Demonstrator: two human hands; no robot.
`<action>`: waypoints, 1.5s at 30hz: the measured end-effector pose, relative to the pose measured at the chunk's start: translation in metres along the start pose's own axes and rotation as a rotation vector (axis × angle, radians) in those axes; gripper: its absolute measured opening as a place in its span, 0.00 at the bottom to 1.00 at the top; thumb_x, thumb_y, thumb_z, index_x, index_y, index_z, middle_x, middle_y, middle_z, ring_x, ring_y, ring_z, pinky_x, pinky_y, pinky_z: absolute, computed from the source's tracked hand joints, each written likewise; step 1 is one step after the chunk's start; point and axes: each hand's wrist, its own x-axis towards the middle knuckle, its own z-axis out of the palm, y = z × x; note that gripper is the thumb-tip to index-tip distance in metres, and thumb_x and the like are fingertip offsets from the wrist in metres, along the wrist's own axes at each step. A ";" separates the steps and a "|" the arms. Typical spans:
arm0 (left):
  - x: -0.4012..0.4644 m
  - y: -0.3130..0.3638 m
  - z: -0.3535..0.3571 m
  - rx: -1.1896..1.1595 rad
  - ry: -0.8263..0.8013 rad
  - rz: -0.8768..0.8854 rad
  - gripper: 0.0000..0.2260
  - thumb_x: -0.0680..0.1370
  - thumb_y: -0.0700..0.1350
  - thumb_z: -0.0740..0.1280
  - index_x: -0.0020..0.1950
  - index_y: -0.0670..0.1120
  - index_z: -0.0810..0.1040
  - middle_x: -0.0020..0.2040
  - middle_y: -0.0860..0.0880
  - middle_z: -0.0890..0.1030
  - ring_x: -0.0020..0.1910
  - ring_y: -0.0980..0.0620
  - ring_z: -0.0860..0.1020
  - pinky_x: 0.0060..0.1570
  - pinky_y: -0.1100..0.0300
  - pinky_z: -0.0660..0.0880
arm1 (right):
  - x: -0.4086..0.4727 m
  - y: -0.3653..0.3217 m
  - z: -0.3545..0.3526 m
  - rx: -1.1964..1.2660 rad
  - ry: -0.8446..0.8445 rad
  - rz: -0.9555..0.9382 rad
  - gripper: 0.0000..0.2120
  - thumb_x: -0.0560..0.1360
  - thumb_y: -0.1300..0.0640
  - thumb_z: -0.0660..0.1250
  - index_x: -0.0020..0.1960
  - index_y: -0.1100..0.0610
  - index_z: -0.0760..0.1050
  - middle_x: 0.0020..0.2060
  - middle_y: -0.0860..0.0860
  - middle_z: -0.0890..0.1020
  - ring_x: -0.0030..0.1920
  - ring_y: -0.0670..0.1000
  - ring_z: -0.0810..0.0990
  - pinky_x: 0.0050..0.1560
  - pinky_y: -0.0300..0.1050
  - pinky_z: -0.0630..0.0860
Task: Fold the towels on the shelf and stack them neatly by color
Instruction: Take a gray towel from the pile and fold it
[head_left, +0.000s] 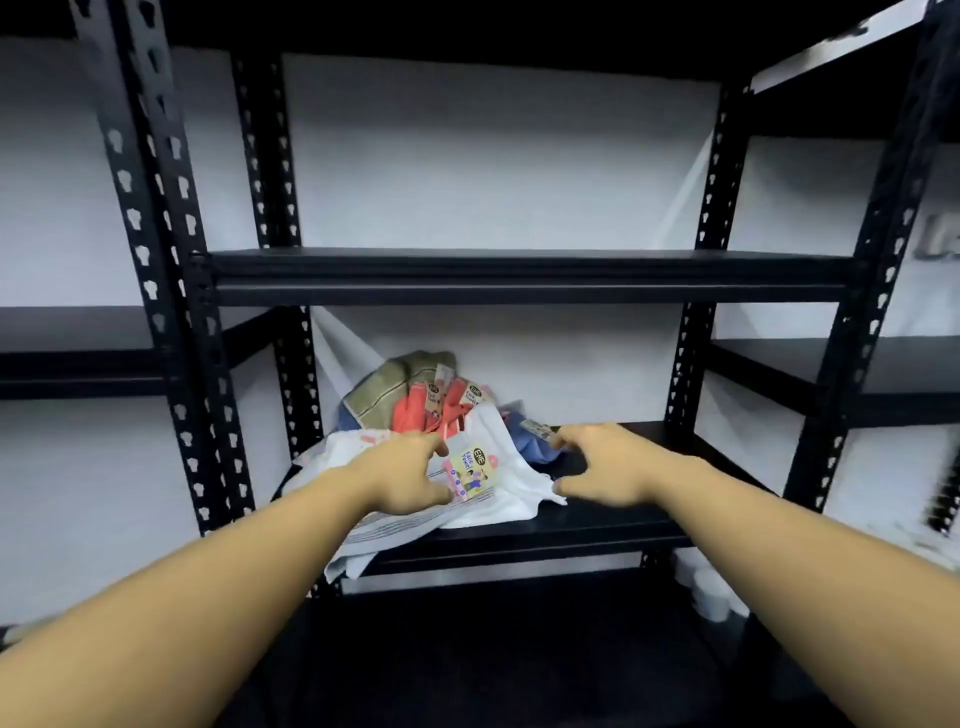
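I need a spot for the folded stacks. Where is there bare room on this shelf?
The shelf is bare right of the towel pile, from the right hand to the right upright. The upper shelf looks bare too. The left end is crowded, the white towel spilling over the front edge.

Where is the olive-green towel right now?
The olive-green towel lies at the back left of the pile on the lower shelf, just behind the red towel and beyond the left hand.
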 end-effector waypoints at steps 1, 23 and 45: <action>0.005 -0.003 0.008 -0.027 -0.002 -0.012 0.30 0.76 0.57 0.72 0.74 0.47 0.70 0.71 0.46 0.74 0.69 0.46 0.73 0.66 0.53 0.71 | 0.004 0.003 0.008 0.023 0.014 0.011 0.26 0.70 0.40 0.71 0.64 0.48 0.74 0.59 0.46 0.80 0.58 0.53 0.78 0.59 0.51 0.77; 0.128 0.003 0.058 -0.531 0.304 -0.008 0.11 0.76 0.47 0.77 0.46 0.50 0.75 0.42 0.54 0.81 0.41 0.56 0.78 0.42 0.57 0.75 | 0.163 0.066 0.125 1.039 0.026 -0.155 0.20 0.72 0.56 0.80 0.61 0.48 0.77 0.52 0.46 0.86 0.53 0.41 0.83 0.53 0.39 0.80; 0.216 0.098 0.007 -0.628 0.075 0.376 0.14 0.77 0.37 0.72 0.58 0.53 0.85 0.43 0.53 0.86 0.41 0.53 0.84 0.45 0.59 0.80 | 0.137 0.179 0.031 0.991 0.537 0.011 0.13 0.68 0.48 0.81 0.50 0.45 0.82 0.55 0.49 0.83 0.58 0.47 0.83 0.60 0.49 0.79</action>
